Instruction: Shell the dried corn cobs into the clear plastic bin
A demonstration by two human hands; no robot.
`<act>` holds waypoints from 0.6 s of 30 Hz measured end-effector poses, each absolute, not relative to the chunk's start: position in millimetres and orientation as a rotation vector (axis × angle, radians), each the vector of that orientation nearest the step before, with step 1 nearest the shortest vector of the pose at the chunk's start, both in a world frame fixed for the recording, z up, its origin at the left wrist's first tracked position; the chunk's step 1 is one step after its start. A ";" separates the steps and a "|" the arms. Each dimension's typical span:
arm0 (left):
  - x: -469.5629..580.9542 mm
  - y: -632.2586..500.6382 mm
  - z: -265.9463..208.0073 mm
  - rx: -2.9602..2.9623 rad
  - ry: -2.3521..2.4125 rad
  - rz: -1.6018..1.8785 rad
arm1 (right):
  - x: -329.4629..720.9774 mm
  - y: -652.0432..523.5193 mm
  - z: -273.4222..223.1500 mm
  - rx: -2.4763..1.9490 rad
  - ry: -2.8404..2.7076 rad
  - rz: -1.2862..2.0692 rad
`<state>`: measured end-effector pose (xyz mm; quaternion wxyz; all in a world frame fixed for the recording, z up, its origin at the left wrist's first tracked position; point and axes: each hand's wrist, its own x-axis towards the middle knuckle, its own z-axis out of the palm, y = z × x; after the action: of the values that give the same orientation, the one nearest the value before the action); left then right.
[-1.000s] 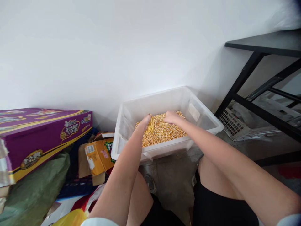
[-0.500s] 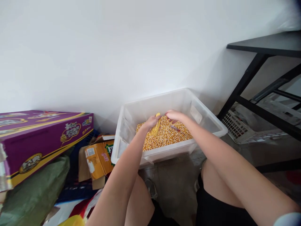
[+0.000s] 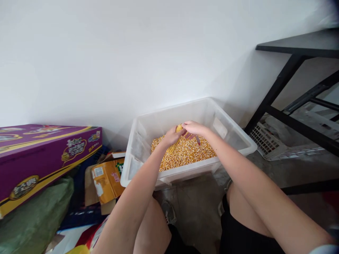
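A yellow corn cob (image 3: 172,146) is in my left hand (image 3: 173,135), fingers closed round it and its top end slanting up and away. My right hand (image 3: 194,128) is bent over the cob's upper end, thumb side against it. From under the right palm sticks a slim tool with a reddish handle (image 3: 198,140); its working end is hidden by my fingers. Both hands are above loose corn kernels (image 3: 182,157), which cover the bottom of a translucent plastic bin (image 3: 185,171).
A white wall stands behind the bin. To the left are a purple carton (image 3: 53,155), a torn orange box (image 3: 108,180) and a green bag (image 3: 39,215). On the right, a black-framed table (image 3: 296,47) stands over a white plastic basket (image 3: 267,143). My legs flank the bin's near side.
My right hand has moved left onto the cob's upper end, and the reddish-handled tool has swung steeper. My left hand has shifted slightly, still round the cob.
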<state>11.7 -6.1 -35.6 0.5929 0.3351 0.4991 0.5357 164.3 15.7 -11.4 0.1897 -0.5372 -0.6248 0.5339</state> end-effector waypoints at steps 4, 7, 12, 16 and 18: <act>14.9 -3.6 -34.8 1.113 1.176 1.095 | 165.8 16.6 -11.0 -1.518 -1.796 1.422; 17.6 -5.9 -31.8 1.314 1.157 1.063 | 166.8 15.2 -9.1 -1.535 -1.797 1.362; 20.7 -16.4 -22.1 1.277 1.091 1.016 | 168.1 13.0 -7.6 -1.521 -1.758 1.403; 19.8 -19.8 -20.0 1.484 1.124 0.873 | 168.3 13.4 -10.6 -1.498 -1.721 1.446; 18.2 -18.3 -22.0 1.672 1.138 0.753 | 168.1 12.9 -11.4 -1.490 -1.732 1.434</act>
<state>18.2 -18.3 -22.0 0.4720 0.6829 0.4649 0.3076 168.1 12.9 -11.4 0.2202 -0.5389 -0.6262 0.5187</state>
